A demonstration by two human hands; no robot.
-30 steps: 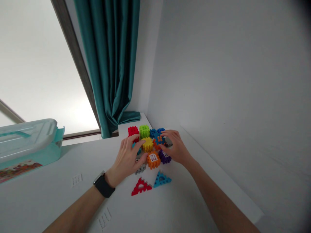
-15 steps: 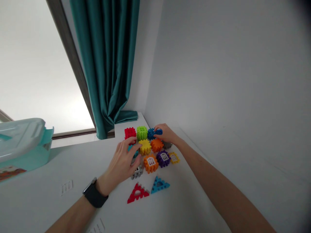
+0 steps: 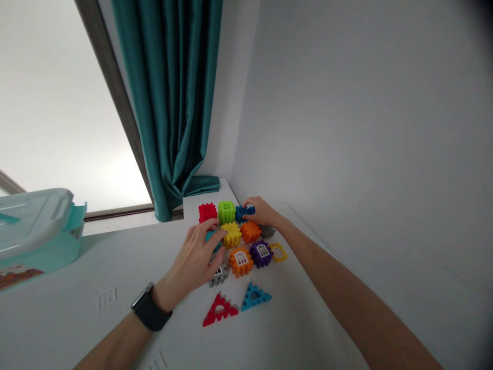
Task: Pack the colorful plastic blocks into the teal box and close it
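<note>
Two hands at the block cluster: left hand [image 3: 192, 262] spread open, fingertips resting on a teal block [image 3: 210, 236] just left of the yellow block [image 3: 232, 234]. Behind the yellow block, right hand [image 3: 262, 211] pinched on the dark blue block [image 3: 243, 212], beside the green block [image 3: 226, 211].

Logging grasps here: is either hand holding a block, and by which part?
The right hand pinches the blue block at its right end. The left hand only rests on the yellow block.
</note>
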